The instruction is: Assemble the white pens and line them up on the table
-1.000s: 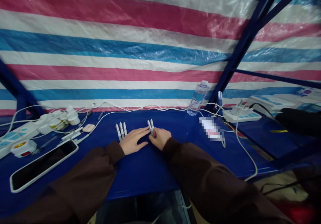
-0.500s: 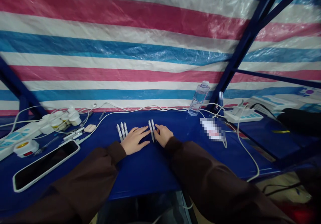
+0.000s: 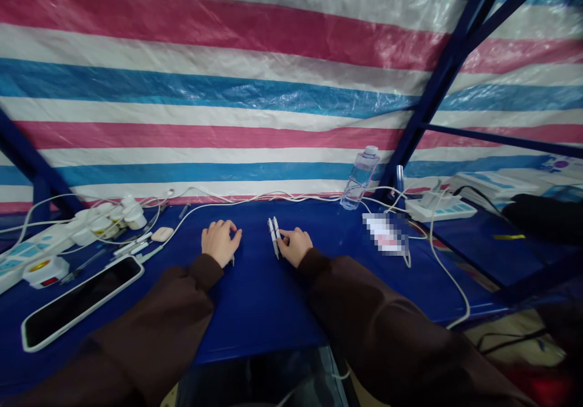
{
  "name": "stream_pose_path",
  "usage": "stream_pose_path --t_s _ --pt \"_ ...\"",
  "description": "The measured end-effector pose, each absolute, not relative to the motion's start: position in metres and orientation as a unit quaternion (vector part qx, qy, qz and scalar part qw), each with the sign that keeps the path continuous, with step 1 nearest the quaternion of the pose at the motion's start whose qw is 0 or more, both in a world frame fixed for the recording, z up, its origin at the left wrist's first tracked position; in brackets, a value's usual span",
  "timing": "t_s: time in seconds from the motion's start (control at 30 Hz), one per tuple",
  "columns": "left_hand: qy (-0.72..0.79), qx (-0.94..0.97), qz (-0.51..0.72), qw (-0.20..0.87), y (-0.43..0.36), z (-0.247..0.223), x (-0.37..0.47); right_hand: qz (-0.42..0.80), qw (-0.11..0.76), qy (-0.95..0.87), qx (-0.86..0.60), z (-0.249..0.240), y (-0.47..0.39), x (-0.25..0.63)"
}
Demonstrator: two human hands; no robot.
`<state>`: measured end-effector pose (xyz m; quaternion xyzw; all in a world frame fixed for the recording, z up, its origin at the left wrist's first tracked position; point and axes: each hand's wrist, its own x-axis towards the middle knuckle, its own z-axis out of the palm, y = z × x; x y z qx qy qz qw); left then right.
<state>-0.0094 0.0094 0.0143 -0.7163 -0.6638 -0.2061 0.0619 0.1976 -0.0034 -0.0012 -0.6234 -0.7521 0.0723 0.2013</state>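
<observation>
Blue tabletop (image 3: 259, 316) bears 2 white pens (image 3: 272, 237), the right hand (image 3: 296, 246) touching 1.

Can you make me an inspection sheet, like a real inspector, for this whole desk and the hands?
Surface: blue tabletop, shiny.
Things at the hands: two white pens side by side; pen tips peek out below the left hand.
Clutter: phone and small pale case on the left; clear bottle at the back right.
Left hand: fingers curled, palm down; its grip is hidden.
Right hand: fingertips at the two pens; grip unclear.
Cables: white cables along the back; one reaches the phone.
Surroundings: striped plastic sheet behind, blue metal frame.
Other people: nothing seen.
</observation>
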Motion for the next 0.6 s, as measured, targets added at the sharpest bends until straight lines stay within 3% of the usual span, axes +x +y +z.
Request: stream_pose_path --t_s 0.37,0.6 --pt "-0.695 -0.707 -0.107 0.072 0.0099 0.0121 -0.0153 0.084 0.205 -0.732 -0.644 0.0028 -0.0041 0.1962" --pt "-0.677 -0.723 -0.116 0.07 0.0107 0.0091 -0.0154 0.081 0.213 -0.734 -0.64 0.0079 -0.0084 0.1971"
